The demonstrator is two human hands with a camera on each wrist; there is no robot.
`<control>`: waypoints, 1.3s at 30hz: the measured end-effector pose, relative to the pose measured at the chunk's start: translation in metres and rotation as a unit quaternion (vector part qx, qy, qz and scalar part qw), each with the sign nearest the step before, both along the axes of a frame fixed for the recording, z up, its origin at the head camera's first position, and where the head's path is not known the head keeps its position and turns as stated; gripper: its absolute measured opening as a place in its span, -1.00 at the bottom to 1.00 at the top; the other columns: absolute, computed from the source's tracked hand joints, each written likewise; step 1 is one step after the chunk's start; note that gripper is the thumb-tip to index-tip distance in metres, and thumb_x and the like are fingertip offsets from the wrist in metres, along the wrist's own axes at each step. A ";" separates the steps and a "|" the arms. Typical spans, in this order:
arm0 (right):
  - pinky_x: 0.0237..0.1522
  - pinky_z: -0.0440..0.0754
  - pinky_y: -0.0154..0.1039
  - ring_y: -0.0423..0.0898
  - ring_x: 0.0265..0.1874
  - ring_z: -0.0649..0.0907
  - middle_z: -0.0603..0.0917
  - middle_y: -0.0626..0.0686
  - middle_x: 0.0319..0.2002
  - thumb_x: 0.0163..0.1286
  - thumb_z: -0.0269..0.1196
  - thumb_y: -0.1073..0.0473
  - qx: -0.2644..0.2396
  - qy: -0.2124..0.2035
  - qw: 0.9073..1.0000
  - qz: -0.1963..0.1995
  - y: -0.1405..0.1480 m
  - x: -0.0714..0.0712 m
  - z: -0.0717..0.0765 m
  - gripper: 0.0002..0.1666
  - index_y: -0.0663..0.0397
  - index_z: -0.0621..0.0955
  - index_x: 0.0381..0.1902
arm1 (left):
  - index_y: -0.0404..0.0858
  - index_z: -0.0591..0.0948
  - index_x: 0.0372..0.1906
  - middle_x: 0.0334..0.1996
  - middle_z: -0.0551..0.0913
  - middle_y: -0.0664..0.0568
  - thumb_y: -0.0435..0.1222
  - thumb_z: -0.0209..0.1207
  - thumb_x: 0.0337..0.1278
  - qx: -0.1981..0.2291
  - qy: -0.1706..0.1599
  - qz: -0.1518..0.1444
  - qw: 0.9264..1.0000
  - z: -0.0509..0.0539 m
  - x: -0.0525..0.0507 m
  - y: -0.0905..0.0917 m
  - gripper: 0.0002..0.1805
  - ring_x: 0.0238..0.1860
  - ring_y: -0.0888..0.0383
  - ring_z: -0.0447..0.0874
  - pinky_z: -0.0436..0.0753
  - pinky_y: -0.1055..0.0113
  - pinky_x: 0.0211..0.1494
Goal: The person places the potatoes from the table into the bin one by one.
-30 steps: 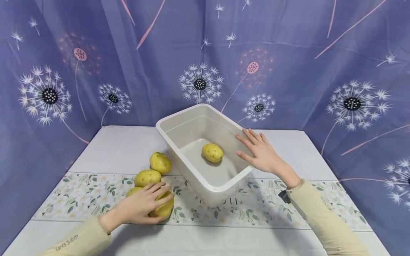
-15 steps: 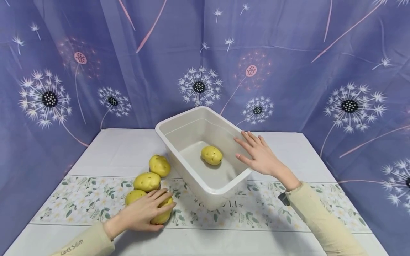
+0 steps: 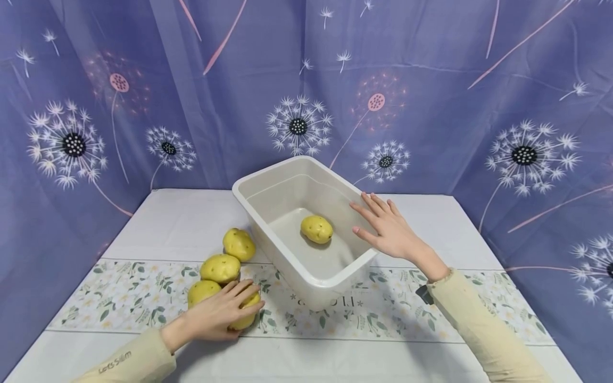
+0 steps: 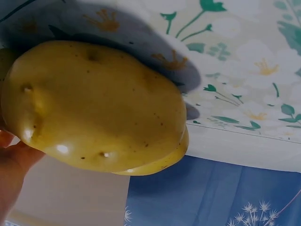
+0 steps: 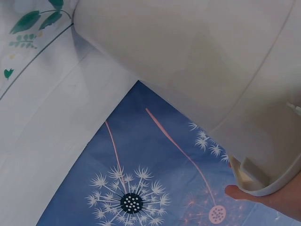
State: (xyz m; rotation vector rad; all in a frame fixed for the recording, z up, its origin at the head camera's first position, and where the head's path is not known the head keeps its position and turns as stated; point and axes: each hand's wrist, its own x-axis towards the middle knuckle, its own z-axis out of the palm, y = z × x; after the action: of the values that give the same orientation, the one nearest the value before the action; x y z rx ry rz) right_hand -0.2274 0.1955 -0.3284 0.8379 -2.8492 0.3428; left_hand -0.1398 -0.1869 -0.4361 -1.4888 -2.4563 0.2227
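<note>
My left hand (image 3: 217, 314) grips a yellow potato (image 3: 248, 315) on the floral strip, fingers curled over its top so that much of it is hidden. Beside this hand lies another potato (image 3: 203, 293), and two more potatoes, a middle one (image 3: 220, 268) and a far one (image 3: 239, 244), trail off behind it. In the left wrist view one potato (image 4: 94, 108) fills the foreground, with the hand (image 4: 16, 172) at the left edge. My right hand (image 3: 390, 229) rests on the right rim of a light grey plastic bin (image 3: 282, 242), fingers straight and spread. A single potato (image 3: 316, 229) sits inside the bin.
The bin stands at an angle on the white table (image 3: 187, 218), across a floral runner (image 3: 129, 292). Blue dandelion-print curtain (image 3: 230, 106) closes off the back and both sides. In the right wrist view, the bin's outer wall (image 5: 188, 56) takes up much of the picture.
My left hand has shifted slightly to the right on the near potato, uncovering more of the potato beside it. The right hand and the bin stay where they were.
</note>
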 end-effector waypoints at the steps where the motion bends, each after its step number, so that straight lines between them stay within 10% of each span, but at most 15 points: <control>1: 0.31 -0.20 0.24 0.15 0.38 -0.05 -0.02 0.18 0.39 0.31 -0.07 -0.20 0.000 0.001 1.000 0.000 0.000 0.000 0.000 -0.31 -0.11 0.16 0.34 | -0.15 0.39 0.16 0.12 0.40 -0.20 0.08 0.34 -0.46 0.000 0.004 -0.002 1.000 0.001 -0.001 0.000 -0.12 0.14 -0.18 0.37 0.45 -0.08 0.09; 18: 0.31 -0.20 0.24 0.15 0.38 -0.05 -0.03 0.16 0.40 0.31 -0.08 -0.21 -0.001 0.003 1.000 -0.002 0.003 -0.001 0.004 -0.30 -0.10 0.16 0.34 | -0.16 0.41 0.14 0.12 0.38 -0.23 0.12 0.33 -0.45 -0.010 0.089 -0.007 0.996 0.052 -0.013 0.002 -0.13 0.15 -0.19 0.36 0.48 -0.06 0.07; 39: 0.31 -0.18 0.25 0.16 0.38 -0.03 -0.02 0.18 0.39 0.31 -0.06 -0.19 -0.004 0.004 1.000 0.003 0.000 0.000 -0.001 -0.31 -0.09 0.17 0.33 | -0.22 0.42 0.06 0.00 0.41 -0.32 0.04 0.39 -0.60 0.070 0.213 -0.076 0.972 0.142 -0.048 -0.003 -0.12 0.02 -0.25 0.39 0.51 -0.04 -0.04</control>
State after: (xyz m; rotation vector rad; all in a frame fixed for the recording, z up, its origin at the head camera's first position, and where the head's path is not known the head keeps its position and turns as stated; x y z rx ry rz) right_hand -0.2278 0.1959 -0.3290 0.8456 -2.8361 0.3517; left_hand -0.1880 -0.1902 -0.2945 -1.3923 -1.9715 0.2971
